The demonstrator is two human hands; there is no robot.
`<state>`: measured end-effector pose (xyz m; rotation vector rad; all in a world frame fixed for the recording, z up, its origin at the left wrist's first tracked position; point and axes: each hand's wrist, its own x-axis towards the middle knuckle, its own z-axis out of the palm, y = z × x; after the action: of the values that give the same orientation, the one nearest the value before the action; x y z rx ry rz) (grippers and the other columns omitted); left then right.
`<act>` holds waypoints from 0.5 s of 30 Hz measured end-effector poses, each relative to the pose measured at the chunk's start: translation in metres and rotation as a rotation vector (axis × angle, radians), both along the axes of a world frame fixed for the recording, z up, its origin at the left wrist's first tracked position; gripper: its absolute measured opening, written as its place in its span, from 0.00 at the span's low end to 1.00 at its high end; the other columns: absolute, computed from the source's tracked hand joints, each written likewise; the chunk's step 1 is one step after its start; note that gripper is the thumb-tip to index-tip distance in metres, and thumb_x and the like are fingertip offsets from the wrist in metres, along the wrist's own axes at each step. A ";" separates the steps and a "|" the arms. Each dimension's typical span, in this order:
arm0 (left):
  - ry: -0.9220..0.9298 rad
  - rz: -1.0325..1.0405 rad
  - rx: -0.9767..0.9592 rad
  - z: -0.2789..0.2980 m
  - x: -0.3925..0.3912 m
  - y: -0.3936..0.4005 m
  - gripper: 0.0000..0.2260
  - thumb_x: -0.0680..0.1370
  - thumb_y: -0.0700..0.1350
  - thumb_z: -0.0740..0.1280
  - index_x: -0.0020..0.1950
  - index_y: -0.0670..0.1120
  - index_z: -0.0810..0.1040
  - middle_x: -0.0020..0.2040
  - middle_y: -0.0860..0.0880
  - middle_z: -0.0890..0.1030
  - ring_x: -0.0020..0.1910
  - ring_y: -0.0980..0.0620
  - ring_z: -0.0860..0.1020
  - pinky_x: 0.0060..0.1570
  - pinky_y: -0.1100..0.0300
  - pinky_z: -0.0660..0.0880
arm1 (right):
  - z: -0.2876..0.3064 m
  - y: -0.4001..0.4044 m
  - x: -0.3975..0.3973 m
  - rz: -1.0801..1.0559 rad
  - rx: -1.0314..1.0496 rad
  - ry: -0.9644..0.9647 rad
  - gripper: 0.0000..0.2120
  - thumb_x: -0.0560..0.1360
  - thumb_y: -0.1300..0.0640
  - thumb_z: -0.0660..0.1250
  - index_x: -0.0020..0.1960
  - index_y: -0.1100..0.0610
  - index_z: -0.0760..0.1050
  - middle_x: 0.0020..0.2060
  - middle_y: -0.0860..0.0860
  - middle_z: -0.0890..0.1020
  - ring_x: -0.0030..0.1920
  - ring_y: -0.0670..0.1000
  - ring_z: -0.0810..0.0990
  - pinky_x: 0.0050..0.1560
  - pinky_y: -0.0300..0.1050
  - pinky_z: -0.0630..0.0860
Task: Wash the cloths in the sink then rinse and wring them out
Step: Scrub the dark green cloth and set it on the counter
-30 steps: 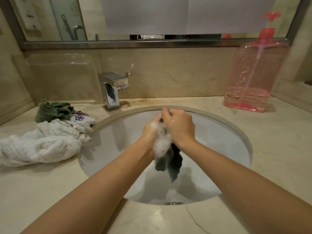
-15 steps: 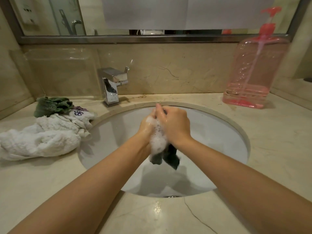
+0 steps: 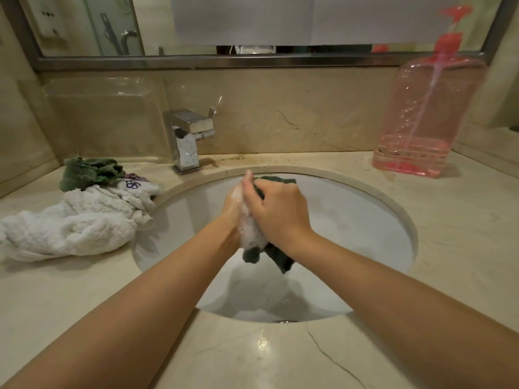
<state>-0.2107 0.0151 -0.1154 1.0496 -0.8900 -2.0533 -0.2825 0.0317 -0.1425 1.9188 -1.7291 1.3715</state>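
Soapy dark cloth [image 3: 280, 259] clutched in both hands, left [image 3: 234, 203], right [image 3: 276, 213], over sink [image 3: 365, 220], no legible writing

Left hand [image 3: 233, 203] and right hand [image 3: 276, 211] pressed together, fingers [image 3: 252, 189] curled, forearms converging

Beige marble counter [image 3: 463, 248], framed mirror [image 3: 252, 29]

Open sink basin [image 3: 351, 220] at centre-right; blocked at left by cloth pile [image 3: 70, 228], faucet [image 3: 188, 138] behind, soap dispenser [image 3: 427, 113] upper right.
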 end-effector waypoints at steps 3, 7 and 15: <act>-0.037 -0.009 -0.048 0.009 0.001 -0.004 0.28 0.82 0.59 0.53 0.36 0.39 0.75 0.25 0.42 0.78 0.31 0.46 0.77 0.30 0.56 0.75 | 0.005 -0.021 -0.021 -0.168 0.249 -0.110 0.22 0.82 0.46 0.56 0.37 0.55 0.77 0.30 0.50 0.77 0.34 0.52 0.77 0.35 0.45 0.72; 0.029 -0.045 0.013 0.018 0.003 -0.009 0.35 0.80 0.64 0.53 0.55 0.30 0.72 0.48 0.32 0.80 0.54 0.37 0.74 0.53 0.43 0.68 | -0.003 -0.022 -0.054 -0.053 0.649 -0.616 0.28 0.77 0.36 0.60 0.49 0.61 0.82 0.45 0.60 0.84 0.47 0.59 0.82 0.52 0.53 0.78; 0.294 -0.005 0.049 0.006 0.015 -0.026 0.43 0.75 0.69 0.58 0.75 0.36 0.59 0.64 0.33 0.68 0.64 0.34 0.67 0.66 0.39 0.61 | -0.001 -0.013 -0.076 0.595 1.205 -0.677 0.25 0.63 0.41 0.76 0.51 0.56 0.76 0.43 0.50 0.79 0.42 0.48 0.73 0.41 0.38 0.68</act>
<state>-0.1954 -0.0109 -0.1097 0.7435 -0.6948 -2.1725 -0.3589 0.0184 -0.1438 2.9811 -2.9296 1.3447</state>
